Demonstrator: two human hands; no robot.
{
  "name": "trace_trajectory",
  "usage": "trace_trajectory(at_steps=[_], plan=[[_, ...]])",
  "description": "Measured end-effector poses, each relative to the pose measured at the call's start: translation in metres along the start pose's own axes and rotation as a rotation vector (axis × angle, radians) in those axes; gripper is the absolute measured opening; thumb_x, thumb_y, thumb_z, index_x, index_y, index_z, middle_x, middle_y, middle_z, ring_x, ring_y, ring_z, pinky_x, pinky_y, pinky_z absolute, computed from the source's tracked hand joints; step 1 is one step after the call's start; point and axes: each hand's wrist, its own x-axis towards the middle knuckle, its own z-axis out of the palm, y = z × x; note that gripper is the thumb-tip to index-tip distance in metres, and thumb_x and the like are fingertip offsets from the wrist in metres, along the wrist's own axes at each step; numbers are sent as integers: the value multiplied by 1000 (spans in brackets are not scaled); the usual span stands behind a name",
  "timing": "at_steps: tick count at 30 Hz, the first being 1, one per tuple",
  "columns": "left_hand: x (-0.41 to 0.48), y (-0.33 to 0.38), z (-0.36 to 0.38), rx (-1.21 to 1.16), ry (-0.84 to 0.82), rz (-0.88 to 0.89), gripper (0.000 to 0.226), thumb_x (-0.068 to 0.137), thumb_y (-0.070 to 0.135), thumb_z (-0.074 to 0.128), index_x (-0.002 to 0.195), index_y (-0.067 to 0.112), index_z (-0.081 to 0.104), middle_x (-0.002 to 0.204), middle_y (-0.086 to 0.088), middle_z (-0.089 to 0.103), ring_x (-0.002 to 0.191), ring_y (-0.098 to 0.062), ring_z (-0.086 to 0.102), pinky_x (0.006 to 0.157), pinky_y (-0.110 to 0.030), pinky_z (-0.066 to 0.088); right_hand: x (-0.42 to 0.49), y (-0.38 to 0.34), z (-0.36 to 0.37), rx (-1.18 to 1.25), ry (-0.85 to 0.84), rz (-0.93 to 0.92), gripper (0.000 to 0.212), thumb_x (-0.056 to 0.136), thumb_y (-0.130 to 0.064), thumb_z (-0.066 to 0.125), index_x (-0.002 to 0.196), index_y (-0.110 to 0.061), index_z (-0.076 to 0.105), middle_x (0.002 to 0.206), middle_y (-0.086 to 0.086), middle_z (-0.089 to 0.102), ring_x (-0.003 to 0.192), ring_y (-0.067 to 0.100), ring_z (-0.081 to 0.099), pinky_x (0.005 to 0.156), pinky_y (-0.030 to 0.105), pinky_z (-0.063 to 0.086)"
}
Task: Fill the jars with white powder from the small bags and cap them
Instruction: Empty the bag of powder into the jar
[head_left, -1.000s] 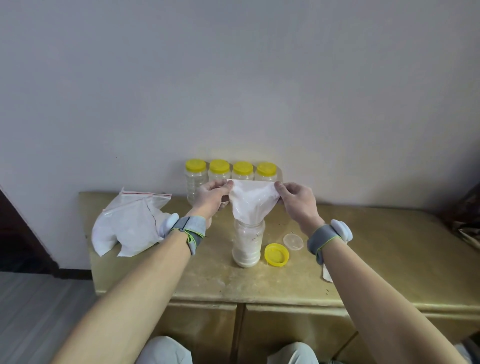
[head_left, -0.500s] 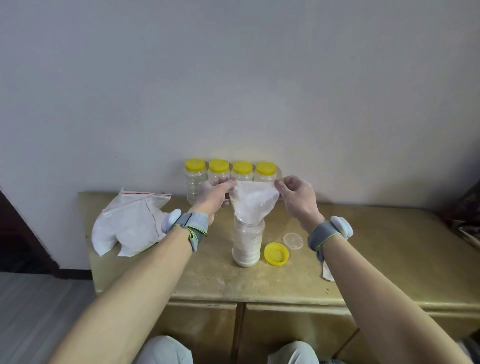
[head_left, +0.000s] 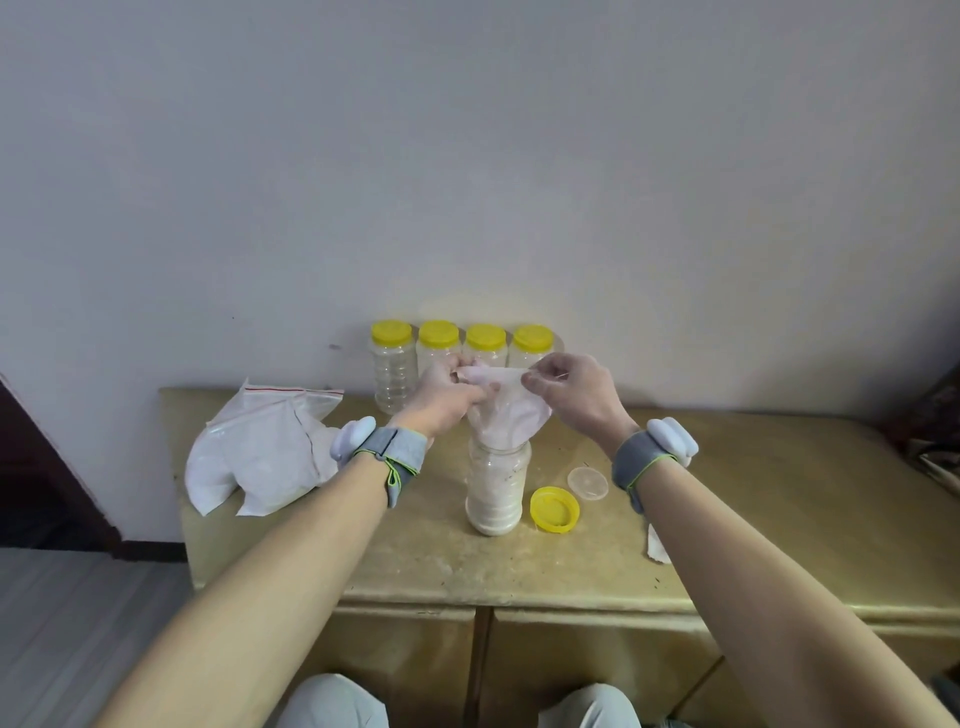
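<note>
An uncapped clear jar (head_left: 496, 486) stands mid-table, mostly filled with white powder. A small bag (head_left: 511, 418) is upended with its mouth in the jar's neck. My left hand (head_left: 447, 395) pinches the bag's upper left corner and my right hand (head_left: 571, 389) pinches the upper right corner, the bag's top edge pulled between them. The jar's yellow cap (head_left: 555, 510) lies upside down to the jar's right, beside a clear inner seal disc (head_left: 587, 482).
Several yellow-capped jars (head_left: 395, 366) line the wall behind my hands. A large zip bag of white powder (head_left: 265, 452) lies at the left of the table (head_left: 415, 561). A white scrap (head_left: 655, 546) shows by my right forearm. The table's left edge drops to the floor.
My hands have come closer together, so the bag's top edge is narrower and bunched. The bag looks slacker and emptier, and the powder level in the jar is higher.
</note>
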Motion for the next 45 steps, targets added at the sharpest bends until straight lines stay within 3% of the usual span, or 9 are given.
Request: trace_trajectory(at_steps=[5,12,20,24,28,32,36,41,45], plan=[[-2,3,2,-11,26,45,33,83,4,79,105,17,58,98,-6,71,89,-18,66,84,-32,54,3,-6,0,-88,-46,-16,10,88,-33,69,90,-23,71,82,-13,65,90,16,62,79,28,48],[-12,2,-2,107,-97,-54,74,72,9,88,134,14,48,117,-1,64,107,-17,61,95,-30,50,5,-13,-4,-129,-27,-11,15,89,-35,68,95,-23,75,92,-8,68,97,17,64,86,31,50],[-33,-27,20,320,-177,-43,92,48,53,89,127,21,56,122,5,66,115,-15,61,100,-38,50,5,-29,-18,-244,-108,-30,12,92,-37,67,85,-28,72,89,-3,71,89,19,66,82,34,55],[-35,-27,37,410,-81,-1,77,63,53,84,124,14,59,120,0,63,113,-20,58,93,-38,50,7,-35,-27,-276,-113,-37,9,90,-29,70,86,-23,75,91,-2,73,92,18,66,86,33,54],[-33,-34,43,415,2,1,66,80,43,79,129,9,52,128,-3,56,117,-23,52,85,-29,39,9,-40,-31,-273,-127,-40,13,86,-33,75,78,-23,73,85,-4,73,79,15,66,69,26,52],[-36,-36,43,307,48,1,69,79,36,80,134,15,44,124,1,59,115,-21,54,83,-26,38,14,-38,-32,-306,-301,-23,8,86,-17,72,90,-23,71,85,-3,69,77,16,61,61,21,46],[-37,-36,44,255,74,-4,71,79,35,81,135,15,42,117,4,57,104,-16,51,83,-26,38,19,-41,-30,-349,-143,-32,16,87,-36,73,81,-21,73,78,-5,67,72,11,59,61,23,44],[-34,-43,44,246,90,-23,74,73,42,82,132,17,45,120,4,61,111,-19,56,84,-28,41,20,-43,-27,-373,-252,-36,8,91,-25,69,93,-18,72,79,-6,66,72,12,61,60,22,48],[-35,-43,43,269,77,-28,68,75,44,81,129,18,48,113,7,57,108,-19,54,85,-30,40,21,-45,-27,-329,-81,-57,23,87,-35,74,80,-14,71,68,-7,66,66,8,58,60,23,45]])
